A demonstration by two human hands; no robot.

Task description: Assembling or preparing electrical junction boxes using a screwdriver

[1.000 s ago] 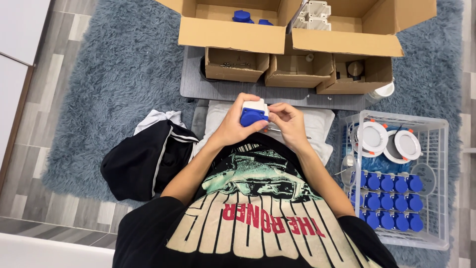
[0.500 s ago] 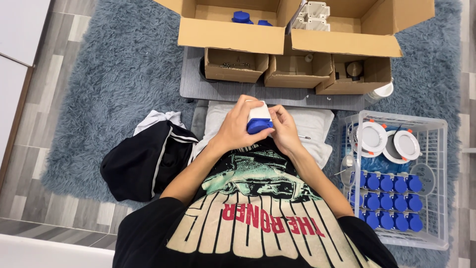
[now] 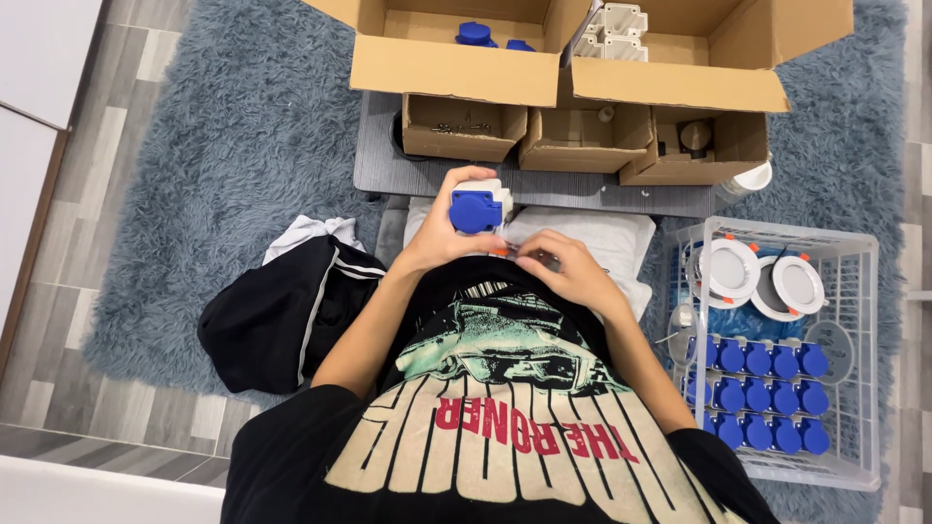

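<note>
Left hand closed around a small white housing with a blue socket insert, blue face turned up toward the camera, held just above the lap. Right hand lower and to the side, fingers pinched on a thin tool, probably a small screwdriver; its tip lies just short of the part, not clearly touching.

Change from half a second ago: both hands were wrapped together over the part, the right covering it. Now the right has dropped away and the left has lifted and tilted the piece so the blue face shows whole. Reads as a check of the piece between fastening strokes, though that is a judgement.

Under the hands: a white cushion on the edge of a low grey surface. Further out, on that surface, three small open cardboard boxes, with two big cartons behind, one holding blue parts.

To the person's right, a white wire basket with rows of blue inserts and round white fittings. To the left, a black garment on the grey shag rug.
</note>
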